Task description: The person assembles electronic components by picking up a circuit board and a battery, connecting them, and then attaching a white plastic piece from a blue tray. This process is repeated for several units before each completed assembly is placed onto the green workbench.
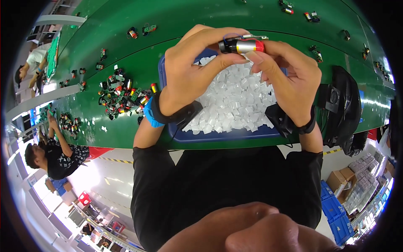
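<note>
Over a blue tray (235,137) full of small white square pieces (235,101), both hands hold one small cylindrical battery (248,45). It lies sideways, silver in the middle, with a red end, a black end, thin wires and a small flat board along its top. My left hand (191,67) pinches the black end between thumb and fingers. My right hand (294,73) is closed at the red end, its thumb against the silver side. The fingers behind the battery are partly hidden.
A heap of battery-and-board assemblies (121,94) sits left of the tray, and more lie scattered across the green table (201,14). A black bag (344,105) stands at the right. Black straps with small boxes circle both wrists. Other people (58,157) work along the left.
</note>
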